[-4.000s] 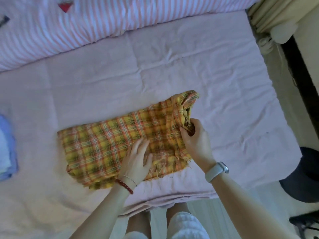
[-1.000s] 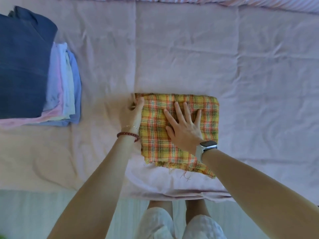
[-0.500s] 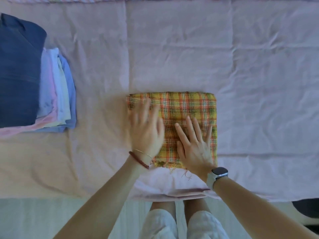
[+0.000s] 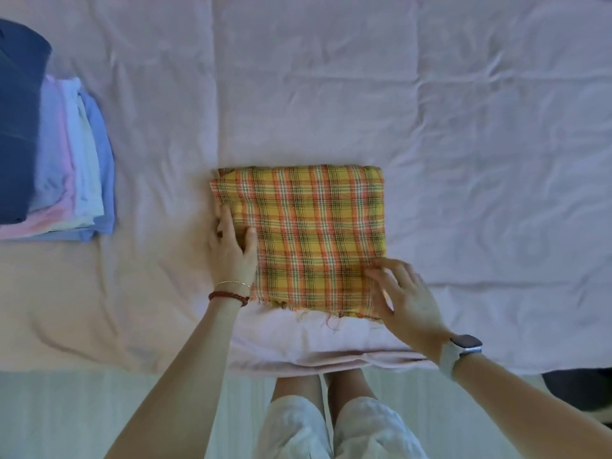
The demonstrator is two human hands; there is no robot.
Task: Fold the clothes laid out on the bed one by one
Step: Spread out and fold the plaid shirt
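Note:
A yellow-and-orange plaid cloth (image 4: 311,236) lies folded into a square on the pink bed sheet (image 4: 331,94), its frayed edge toward me. My left hand (image 4: 231,253) is at the cloth's left edge, thumb on top and fingers along or under the edge, pinching it. My right hand (image 4: 407,299) is at the lower right corner, with bent fingertips touching the cloth and the other fingers past its right edge.
A stack of folded clothes (image 4: 49,160), dark blue on top with light blue, pink and white beneath, sits at the left of the bed. The bed's near edge (image 4: 331,359) is just in front of my legs. A dark object (image 4: 579,389) is at the lower right.
Both hands have left the top of the folded cloth, where they pressed flat. The left hand moved to the left edge, the right to the lower right corner.

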